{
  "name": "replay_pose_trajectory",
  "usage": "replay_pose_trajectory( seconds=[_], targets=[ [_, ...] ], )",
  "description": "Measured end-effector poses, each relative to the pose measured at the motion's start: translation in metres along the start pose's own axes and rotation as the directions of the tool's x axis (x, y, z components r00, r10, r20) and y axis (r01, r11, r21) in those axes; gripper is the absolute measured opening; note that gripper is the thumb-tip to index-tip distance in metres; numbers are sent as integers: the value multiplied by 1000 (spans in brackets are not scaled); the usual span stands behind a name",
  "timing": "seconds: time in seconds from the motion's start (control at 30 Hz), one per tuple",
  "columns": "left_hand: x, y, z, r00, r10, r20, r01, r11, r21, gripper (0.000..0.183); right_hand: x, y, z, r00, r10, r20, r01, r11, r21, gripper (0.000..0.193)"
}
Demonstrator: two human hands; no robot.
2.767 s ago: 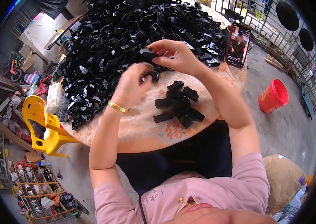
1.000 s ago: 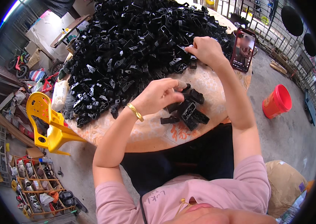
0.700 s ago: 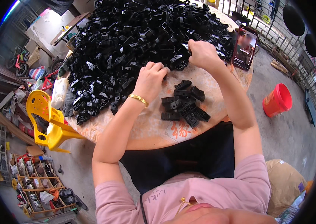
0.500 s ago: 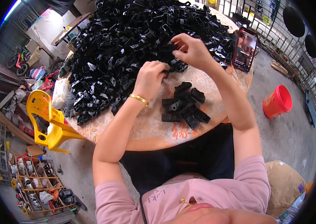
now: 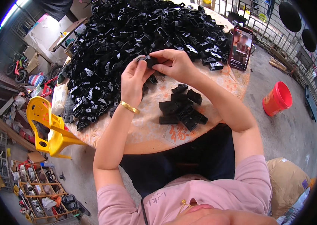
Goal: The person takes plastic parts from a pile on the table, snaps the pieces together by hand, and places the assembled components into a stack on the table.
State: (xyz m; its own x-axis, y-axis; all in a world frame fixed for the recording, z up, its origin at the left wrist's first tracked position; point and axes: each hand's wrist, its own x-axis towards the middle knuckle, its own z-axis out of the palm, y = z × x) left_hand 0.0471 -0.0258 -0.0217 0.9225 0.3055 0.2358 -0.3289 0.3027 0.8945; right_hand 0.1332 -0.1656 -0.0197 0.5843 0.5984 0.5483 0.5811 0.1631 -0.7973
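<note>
My left hand (image 5: 132,78), with a gold bangle at the wrist, and my right hand (image 5: 175,66) meet over the table at the edge of a large heap of black plastic parts (image 5: 109,41). A small black plastic part (image 5: 149,61) is pinched between them, the left fingers on one side and the right thumb and fingertips on the other. Its finer shape is partly hidden by the fingers. Nearer to me, between my forearms, lies a small pile of black block-like parts (image 5: 182,107).
The round table (image 5: 147,129) wears a patterned cover. A phone (image 5: 240,48) stands at its right edge, with a red bucket (image 5: 277,99) on the floor beyond. At left are a yellow chair (image 5: 55,131), a white package (image 5: 59,99) and a shoe rack (image 5: 40,189).
My hands were apart, each reaching at the heap's edge. Now they have come together further left, both gripping one black part, with the left hand turned upward.
</note>
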Motion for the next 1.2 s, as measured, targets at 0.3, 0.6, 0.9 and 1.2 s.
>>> replay_pose_trajectory(
  seconds=[0.3,0.6,0.9,1.2],
  targets=[
    [-2,11,2,1000,25,-17,-19,952,305,27,1,0,1,989,-146,-24,146,989,21,31],
    [-8,11,18,997,75,-26,-70,985,157,36,-2,-7,8,954,-283,-97,243,923,-298,38],
    [-15,24,18,979,98,178,-162,905,392,35,10,7,-28,959,14,283,-50,992,119,36],
    [-33,11,29,763,-47,645,-546,486,682,29,18,49,-82,985,-30,-169,-91,745,-661,24]
  ],
)
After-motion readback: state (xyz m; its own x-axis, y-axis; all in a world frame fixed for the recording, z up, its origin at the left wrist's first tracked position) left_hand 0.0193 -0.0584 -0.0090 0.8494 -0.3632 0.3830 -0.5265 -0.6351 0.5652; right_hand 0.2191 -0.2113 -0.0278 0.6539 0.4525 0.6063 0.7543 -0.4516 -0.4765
